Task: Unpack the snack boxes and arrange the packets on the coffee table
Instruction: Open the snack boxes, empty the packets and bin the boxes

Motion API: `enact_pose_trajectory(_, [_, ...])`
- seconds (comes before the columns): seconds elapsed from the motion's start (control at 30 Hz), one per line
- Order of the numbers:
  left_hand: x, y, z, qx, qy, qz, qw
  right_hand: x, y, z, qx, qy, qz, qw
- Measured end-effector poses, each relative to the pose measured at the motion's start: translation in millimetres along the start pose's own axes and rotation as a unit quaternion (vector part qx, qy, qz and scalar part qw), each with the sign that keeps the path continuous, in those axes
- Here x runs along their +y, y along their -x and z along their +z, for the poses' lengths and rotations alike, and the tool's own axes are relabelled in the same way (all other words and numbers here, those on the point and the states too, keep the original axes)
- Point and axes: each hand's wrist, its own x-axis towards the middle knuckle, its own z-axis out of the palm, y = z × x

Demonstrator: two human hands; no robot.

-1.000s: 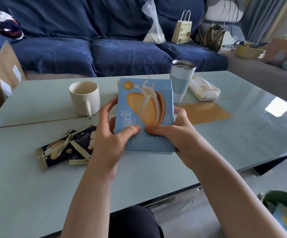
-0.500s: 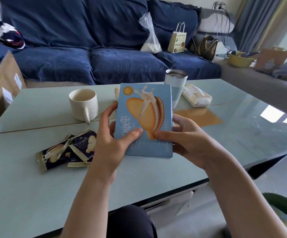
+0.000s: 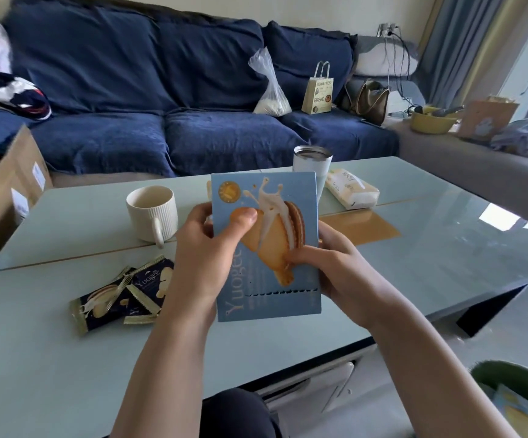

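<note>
- A person holds a light-blue snack box (image 3: 267,248) upright at the centre of the frame, above the coffee table (image 3: 414,263); the left hand (image 3: 204,257) grips its left edge with the thumb pressed across the printed biscuit, while the right hand (image 3: 332,267) clasps the right edge, thumb on the front.
- A perforated tear line runs across the lower part of the box face and looks partly broken; the box otherwise appears sealed.
- Risk, as judged: a hard pull along the perforation could rip the card unevenly or spill packets toward the table's near edge, and a sideways jerk could knock the cream ribbed mug (image 3: 152,211) just left of the box.
- Dark-blue snack packets (image 3: 123,295), already out, lie in a loose overlapping heap at lower left, not yet arranged.
- The glossy pale-green tabletop also carries a steel-rimmed tumbler (image 3: 312,162) behind the box and a tissue pack (image 3: 351,189) at centre right.
- Beyond, a navy sofa (image 3: 167,90) fills the upper frame, with a plastic bag (image 3: 269,86) and a paper bread bag (image 3: 318,91); a cardboard carton (image 3: 6,191) stands at far left.
</note>
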Motion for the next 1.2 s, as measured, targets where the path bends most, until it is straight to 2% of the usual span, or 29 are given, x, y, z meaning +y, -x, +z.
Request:
enact_pose_trajectory(0.2, [-10.6,11.7,15.0,-0.016,0.000,-0.014,1.000,0.1,3.6,7.4,0.113,-0.006,-0.077,0.991])
enact_pose_trajectory(0.3, [-13.3,16.8,21.4,-0.007,0.003,-0.006,1.000,0.1,3.6,7.4,0.137,-0.008,-0.086,0.987])
enact_pose_trajectory(0.7, [-15.3,19.2,29.0,0.032,0.019,-0.019,0.999,3.8,2.0,6.0,0.146,0.002,-0.085,0.986])
enact_pose_trajectory(1.0, [-9.2,15.5,24.7,0.030,0.006,-0.030,0.999,1.6,2.2,-1.9,0.073,-0.037,-0.020,0.996])
enact_pose_trajectory(1.2, [-10.5,11.6,21.2,0.063,0.003,-0.030,0.998,1.8,1.8,-1.7,0.060,-0.040,-0.041,0.997])
